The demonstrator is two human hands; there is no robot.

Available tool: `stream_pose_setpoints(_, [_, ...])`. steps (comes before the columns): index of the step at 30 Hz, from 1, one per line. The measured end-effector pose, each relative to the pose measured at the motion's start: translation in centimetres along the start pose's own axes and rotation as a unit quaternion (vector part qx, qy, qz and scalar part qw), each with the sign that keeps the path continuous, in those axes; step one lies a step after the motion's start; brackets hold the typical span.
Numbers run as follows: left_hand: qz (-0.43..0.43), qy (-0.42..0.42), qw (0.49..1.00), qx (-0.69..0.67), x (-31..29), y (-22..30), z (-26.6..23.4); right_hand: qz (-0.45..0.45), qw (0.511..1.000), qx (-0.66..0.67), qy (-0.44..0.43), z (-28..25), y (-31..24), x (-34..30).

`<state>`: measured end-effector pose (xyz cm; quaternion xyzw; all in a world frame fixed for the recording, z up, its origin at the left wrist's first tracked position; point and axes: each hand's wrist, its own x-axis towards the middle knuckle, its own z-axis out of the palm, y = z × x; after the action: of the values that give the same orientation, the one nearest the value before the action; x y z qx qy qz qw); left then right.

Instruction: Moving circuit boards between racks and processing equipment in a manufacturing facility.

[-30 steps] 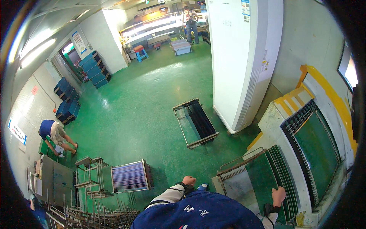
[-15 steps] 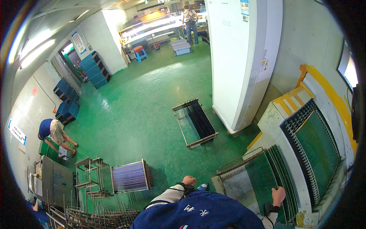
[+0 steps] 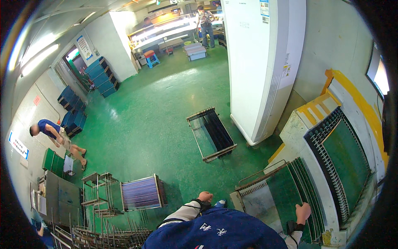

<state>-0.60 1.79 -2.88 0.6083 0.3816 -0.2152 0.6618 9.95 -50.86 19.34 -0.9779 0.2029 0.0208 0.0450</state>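
My right hand (image 3: 303,213) is closed at the edge of a flat green panel (image 3: 284,193), which stands in a metal rack (image 3: 244,202) at my lower right. Several more green panels (image 3: 304,182) stand in a row just right of it. My left hand (image 3: 205,196) is curled closed in front of my body, above the floor, with nothing visible in it. Right of the rack, a sloped machine bed (image 3: 346,166) with black toothed rollers carries a green surface.
A rack of dark panels (image 3: 213,135) stands on the green floor ahead. At left are a rack of bluish panels (image 3: 141,193), a metal frame (image 3: 98,191) and stacked blue crates (image 3: 101,76). A tall white cabinet (image 3: 253,74) rises ahead. A co-worker (image 3: 54,130) is at far left.
The co-worker at far left has straightened up from a deep bend over the green box. My hands look nearly unmoved.
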Motion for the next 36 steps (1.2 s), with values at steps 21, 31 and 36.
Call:
stream_pose_setpoints(21, [-0.004, -0.002, 1.0, 0.022, 0.3, 0.0, 0.7, 0.01, 1.0, 0.013, 0.005, 0.1, 0.5, 0.2])
stream_pose_setpoints(31, [-0.011, -0.011, 1.0, -0.004, 1.6, -1.2, 0.0, 0.001, 1.0, 0.012, -0.006, -0.4, -0.3, 0.2])
stream_pose_setpoints(36, [-0.038, -0.025, 0.995, -0.09, -0.2, 0.8, 1.0, -0.003, 1.0, 0.013, 0.021, 0.4, 0.8, 0.4])
